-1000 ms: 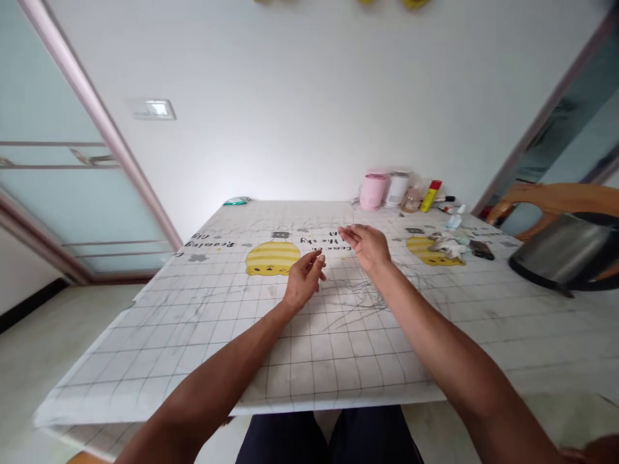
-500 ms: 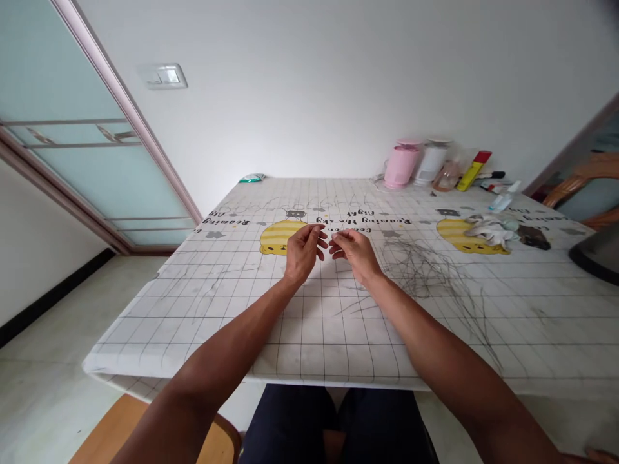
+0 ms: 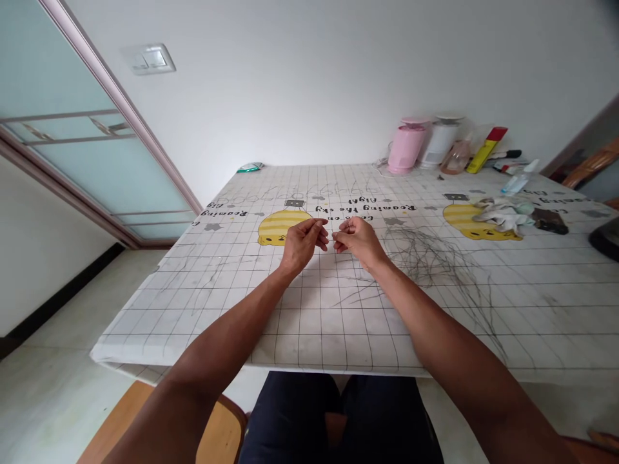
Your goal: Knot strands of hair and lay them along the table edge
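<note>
My left hand (image 3: 300, 246) and my right hand (image 3: 362, 243) are raised over the middle of the table, a small gap between their fingertips. Each has thumb and index finger pinched together. Whatever they hold is too thin to make out. Just right of my right hand spreads a tangled heap of thin dark wires (image 3: 425, 256). A few loose strands (image 3: 206, 280) lie to the left of my left hand. Farther back, a row of thin looped strands (image 3: 290, 196) stretches across the cloth.
A checked tablecloth (image 3: 309, 335) with yellow balloon prints covers the table. At the back right stand a pink device (image 3: 406, 149), a white device (image 3: 439, 143), bottles and a yellow-red can (image 3: 486, 151). Crumpled gloves (image 3: 503, 214) lie at right; a green packet (image 3: 249, 167) sits back left.
The view has shifted slightly, so the table appears a little higher. My hands stay close together in the same pinching pose, with a slightly different finger angle on the right.
</note>
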The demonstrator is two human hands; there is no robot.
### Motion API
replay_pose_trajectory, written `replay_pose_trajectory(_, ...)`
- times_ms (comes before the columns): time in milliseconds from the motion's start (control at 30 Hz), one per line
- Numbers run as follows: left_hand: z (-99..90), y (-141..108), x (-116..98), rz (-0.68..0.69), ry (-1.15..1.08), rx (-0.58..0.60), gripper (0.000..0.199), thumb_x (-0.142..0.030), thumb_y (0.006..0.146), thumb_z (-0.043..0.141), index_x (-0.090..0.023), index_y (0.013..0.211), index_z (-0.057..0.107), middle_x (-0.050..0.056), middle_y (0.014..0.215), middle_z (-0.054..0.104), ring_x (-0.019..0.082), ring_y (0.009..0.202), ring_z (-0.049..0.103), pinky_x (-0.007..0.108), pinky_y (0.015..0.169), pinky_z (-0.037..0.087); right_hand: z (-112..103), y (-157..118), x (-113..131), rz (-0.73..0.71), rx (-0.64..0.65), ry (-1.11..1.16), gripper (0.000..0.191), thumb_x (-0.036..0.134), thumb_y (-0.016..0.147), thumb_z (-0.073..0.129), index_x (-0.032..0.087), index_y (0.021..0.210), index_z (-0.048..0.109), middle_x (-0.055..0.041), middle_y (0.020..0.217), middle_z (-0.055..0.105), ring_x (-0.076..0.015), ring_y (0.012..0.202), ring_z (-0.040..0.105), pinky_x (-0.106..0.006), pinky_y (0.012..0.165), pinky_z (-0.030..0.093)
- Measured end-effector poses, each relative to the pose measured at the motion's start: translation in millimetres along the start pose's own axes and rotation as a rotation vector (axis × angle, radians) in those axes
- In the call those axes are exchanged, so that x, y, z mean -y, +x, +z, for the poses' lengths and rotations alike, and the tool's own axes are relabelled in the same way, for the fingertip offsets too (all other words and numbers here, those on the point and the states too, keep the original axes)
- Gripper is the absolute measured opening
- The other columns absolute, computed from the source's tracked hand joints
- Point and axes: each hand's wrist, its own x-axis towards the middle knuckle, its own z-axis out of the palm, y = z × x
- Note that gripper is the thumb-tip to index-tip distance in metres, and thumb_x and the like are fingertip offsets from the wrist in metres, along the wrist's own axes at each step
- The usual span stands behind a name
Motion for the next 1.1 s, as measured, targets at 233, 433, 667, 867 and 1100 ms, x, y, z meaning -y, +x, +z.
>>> replay_pose_trajectory(233,-5.1,3,-4,-0.026,0.026,-0.018,0.033,-0.044,0.103,0.071,-0.012,0.105,0.077,0.007,0.082,0.069,0.015,0.065,0.066,0.029,0.056,0.063,0,-3,2,0.006,-0.006,-0.025,0.022,0.02,0.09,0.078,0.025,0.09,0.056,-0.0024,0.073,0.074,-0.0193,0.054,0.07,-0.031,0.046,0.057)
replay_pose_trajectory(433,-5.4,2,-4,-0.05,0.018,0.008,0.031,-0.041,0.104,0.072,-0.011,0.103,0.076,0.006,0.08,0.068,0.014,0.064,0.066,0.028,0.053,0.061,-3,-4,6,0.012,0.022,-0.141,0.021,0.012,0.086,0.074,0.024,0.101,0.065,-0.0002,0.07,0.073,-0.019,0.051,0.068,-0.029,0.044,0.055)
replay_pose_trajectory(667,-9.2,3,-7,-0.094,0.043,0.039,0.024,-0.033,0.105,0.069,-0.01,0.103,0.076,0.005,0.081,0.068,0.012,0.062,0.065,0.025,0.054,0.06,-2,-8,10,-0.03,0.022,-0.174,0.014,0.012,0.094,0.064,0.021,0.105,0.066,-0.0012,0.073,0.073,-0.0162,0.052,0.067,-0.027,0.045,0.056)
replay_pose_trajectory(867,-9.2,4,-7,-0.116,0.057,0.047,0.022,-0.031,0.107,0.066,-0.011,0.103,0.075,0.005,0.081,0.069,0.012,0.062,0.065,0.024,0.054,0.059,-2,-10,11,-0.04,0.034,-0.211,0.014,0.013,0.095,0.064,0.02,0.107,0.068,-0.0009,0.071,0.073,-0.0159,0.051,0.067,-0.025,0.044,0.054)
replay_pose_trajectory(1100,-4.7,2,-2,-0.123,0.096,0.004,0.019,-0.025,0.108,0.063,-0.009,0.108,0.073,0.004,0.08,0.068,0.012,0.062,0.067,0.024,0.053,0.06,3,-14,10,-0.038,0.016,-0.127,0.024,0.017,0.097,0.063,0.023,0.12,0.058,0.0017,0.07,0.072,-0.0181,0.048,0.069,-0.026,0.041,0.055)
